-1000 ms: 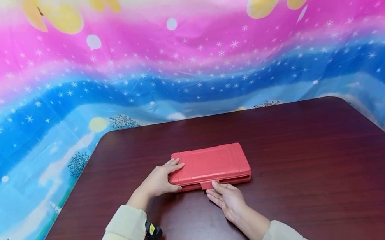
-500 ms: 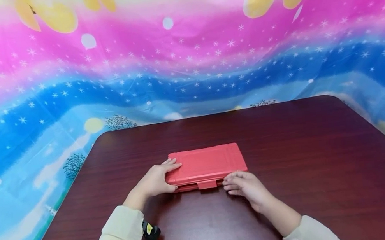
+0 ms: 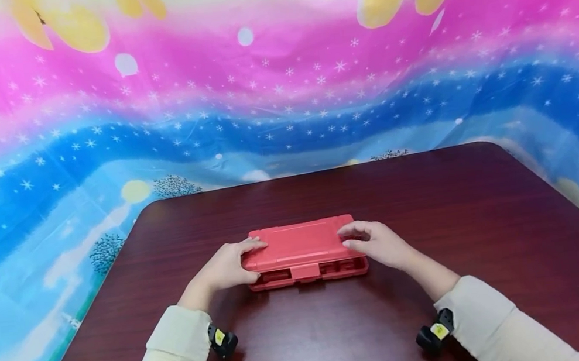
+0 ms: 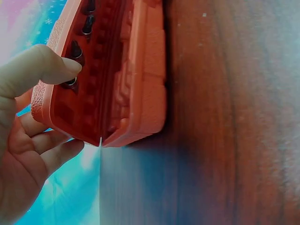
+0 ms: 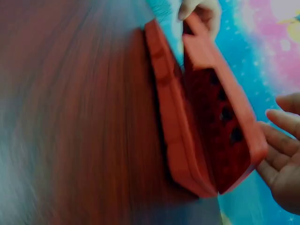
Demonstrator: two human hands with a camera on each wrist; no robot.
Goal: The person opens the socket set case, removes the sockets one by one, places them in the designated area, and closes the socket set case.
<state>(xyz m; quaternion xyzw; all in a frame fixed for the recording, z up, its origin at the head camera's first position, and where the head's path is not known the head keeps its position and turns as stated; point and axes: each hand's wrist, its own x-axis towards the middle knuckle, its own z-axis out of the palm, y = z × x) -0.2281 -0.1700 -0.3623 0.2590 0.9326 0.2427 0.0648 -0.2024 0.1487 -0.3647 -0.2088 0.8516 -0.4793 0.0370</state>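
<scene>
A red plastic case (image 3: 298, 244) sits on the table with its hinge side away from me. Its lid is tilted up from the base (image 4: 150, 79), leaving a gap along the front, where a latch tab (image 3: 305, 271) hangs from the lid. My left hand (image 3: 224, 265) grips the lid's left end, thumb (image 4: 42, 65) hooked inside and fingers on the outer face. At the lid's right end is my right hand (image 3: 383, 245), its loosely bent fingers (image 5: 276, 140) by the outer face. Several small dark pieces (image 4: 88, 26) with metallic bands sit inside the lid.
A dark reddish-brown table (image 3: 460, 245) with rounded far corners lies under the case. Behind it hangs a colourful printed cloth (image 3: 280, 87). Each wrist carries a small black camera, one on the left (image 3: 223, 341) and one on the right (image 3: 435, 331).
The lid has lifted from nearly closed to partly raised. My right hand has left the front latch tab and moved right and up to the lid's right end. The left hand stays at its end.
</scene>
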